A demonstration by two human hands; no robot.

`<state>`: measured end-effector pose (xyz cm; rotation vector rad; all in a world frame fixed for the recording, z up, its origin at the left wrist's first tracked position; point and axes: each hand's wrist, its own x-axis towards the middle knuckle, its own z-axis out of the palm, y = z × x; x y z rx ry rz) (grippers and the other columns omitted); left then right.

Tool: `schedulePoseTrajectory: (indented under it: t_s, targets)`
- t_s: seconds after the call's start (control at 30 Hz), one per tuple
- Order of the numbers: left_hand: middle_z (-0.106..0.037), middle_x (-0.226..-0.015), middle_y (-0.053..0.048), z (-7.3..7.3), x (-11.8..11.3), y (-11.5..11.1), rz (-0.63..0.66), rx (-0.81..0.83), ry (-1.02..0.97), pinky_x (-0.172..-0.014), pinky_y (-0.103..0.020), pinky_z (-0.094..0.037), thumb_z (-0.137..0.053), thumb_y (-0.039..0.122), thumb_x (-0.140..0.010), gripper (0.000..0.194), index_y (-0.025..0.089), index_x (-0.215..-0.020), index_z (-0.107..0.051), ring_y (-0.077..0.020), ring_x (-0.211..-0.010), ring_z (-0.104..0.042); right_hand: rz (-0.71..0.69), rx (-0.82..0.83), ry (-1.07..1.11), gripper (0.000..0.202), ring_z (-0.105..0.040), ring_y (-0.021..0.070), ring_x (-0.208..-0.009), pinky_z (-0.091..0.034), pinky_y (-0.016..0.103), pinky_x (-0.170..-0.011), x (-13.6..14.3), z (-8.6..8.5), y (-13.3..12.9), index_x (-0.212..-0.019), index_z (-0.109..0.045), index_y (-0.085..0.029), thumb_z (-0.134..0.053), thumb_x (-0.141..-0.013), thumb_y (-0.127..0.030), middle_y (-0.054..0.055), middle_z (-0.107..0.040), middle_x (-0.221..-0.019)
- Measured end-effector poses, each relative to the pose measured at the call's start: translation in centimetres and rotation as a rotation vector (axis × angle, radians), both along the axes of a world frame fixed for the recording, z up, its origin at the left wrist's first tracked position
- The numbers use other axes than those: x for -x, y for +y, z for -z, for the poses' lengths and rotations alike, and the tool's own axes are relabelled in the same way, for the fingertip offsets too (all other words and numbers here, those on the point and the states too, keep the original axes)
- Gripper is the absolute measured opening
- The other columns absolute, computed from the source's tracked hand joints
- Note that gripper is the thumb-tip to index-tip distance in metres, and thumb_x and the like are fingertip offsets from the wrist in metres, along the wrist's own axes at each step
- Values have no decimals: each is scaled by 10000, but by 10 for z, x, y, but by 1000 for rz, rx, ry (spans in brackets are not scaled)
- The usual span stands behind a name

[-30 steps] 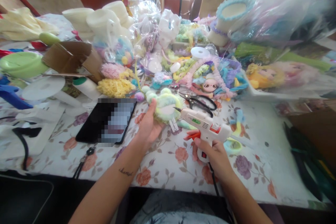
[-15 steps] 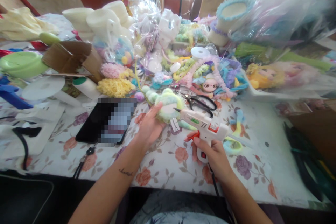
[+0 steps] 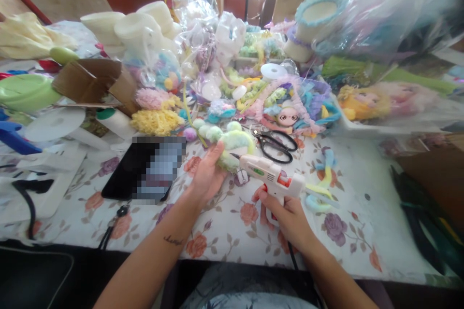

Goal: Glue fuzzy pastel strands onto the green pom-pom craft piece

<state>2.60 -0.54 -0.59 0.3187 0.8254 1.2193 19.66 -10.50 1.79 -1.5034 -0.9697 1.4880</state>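
Observation:
My left hand (image 3: pixel 210 171) is closed on a fluffy pale green and yellow piece (image 3: pixel 235 141), which has a row of pompom-like balls on its left and a small white tag below. A white glue gun (image 3: pixel 266 171) with a red trigger is gripped in my right hand (image 3: pixel 281 210). Its dark nozzle points left and lies over the middle of the fluffy piece; whether it touches cannot be made out. Black-handled scissors (image 3: pixel 277 146) lie just behind the gun.
A phone (image 3: pixel 121 169) lies on the flowered tablecloth (image 3: pixel 224 227) at the left. Behind are a cardboard box (image 3: pixel 96 84), yellow fluff (image 3: pixel 155 122), a doll head (image 3: pixel 287 116) and plastic bags. Blue and yellow fuzzy strips (image 3: pixel 328 169) lie at the right.
The glue gun in my right hand has moved left, and its nozzle now reaches further over the fluffy piece. My left hand has stayed nearly still. The whole view has shifted slightly.

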Motion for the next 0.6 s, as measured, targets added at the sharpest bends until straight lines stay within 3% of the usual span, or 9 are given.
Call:
schedulePoseTrajectory:
  t_s: [0.23, 0.6]
  targets:
    - [-806, -1242, -76, -6, -2, -4, 31, -1, 45, -1118, -366, -572, -627, 243, -1055, 348, 183, -1398, -643, -240, -1257, -731, -17, 46, -56, 315, -451, 105, -455, -354, 217, -421, -1, 0, 2, -793, -629, -215, -688, -863, -516, -39, -585, -514]
    - [-799, -1261, -61, -2, 1, -4, 61, 13, 23, -1103, -398, -596, -685, 218, -1016, 342, 225, -1356, -647, -271, -1298, -715, -13, 48, -118, 347, -459, 107, -464, -347, 226, -446, -1, 3, 2, -753, -621, -212, -664, -873, -535, -35, -558, -503]
